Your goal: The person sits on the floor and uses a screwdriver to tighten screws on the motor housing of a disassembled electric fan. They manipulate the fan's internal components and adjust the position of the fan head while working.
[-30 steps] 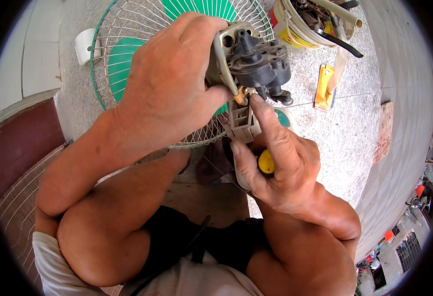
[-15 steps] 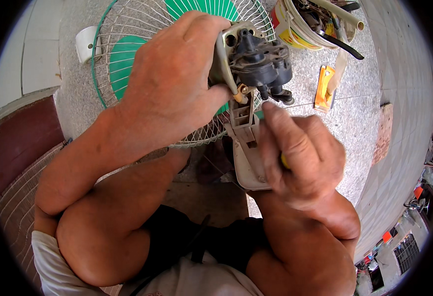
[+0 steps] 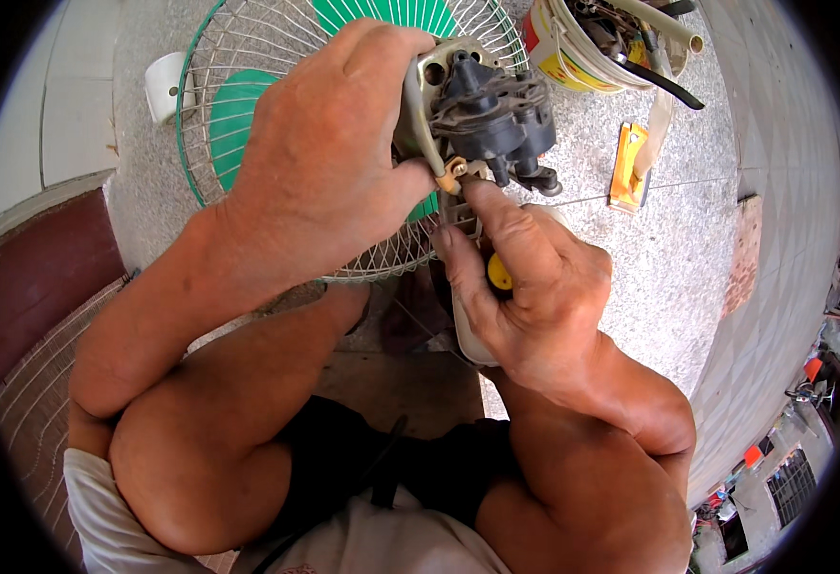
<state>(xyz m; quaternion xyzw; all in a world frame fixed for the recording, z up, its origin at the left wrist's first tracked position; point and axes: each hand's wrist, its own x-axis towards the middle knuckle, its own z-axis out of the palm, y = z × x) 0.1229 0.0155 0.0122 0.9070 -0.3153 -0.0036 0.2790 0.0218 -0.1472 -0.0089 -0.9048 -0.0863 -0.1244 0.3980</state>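
Note:
My left hand (image 3: 319,143) is closed round the metal housing of a fan motor (image 3: 436,77), holding it in front of the fan cage. A black plastic gearbox (image 3: 491,120) sits on the motor's right side. Under the motor, a grey cable runs to a small brass-coloured clip (image 3: 452,175). My right hand (image 3: 544,287) has its forefinger just beside that clip and its thumb lower, by the pale fan neck. Tucked in its curled fingers is a handled tool with a round yellow end (image 3: 500,273); the rest is hidden. The fan's white base (image 3: 474,335) shows partly behind this hand.
The wire fan cage (image 3: 195,143) with green blades (image 3: 238,120) lies on the speckled floor. A white cup-shaped piece (image 3: 163,88) stands to its left. At the far right are a bucket of tools (image 3: 573,67) and an orange-yellow packet (image 3: 629,167).
My right hand has moved left and up, its forefinger now by the clip under the motor. The yellow end shows more. My left hand and the motor have shifted slightly left.

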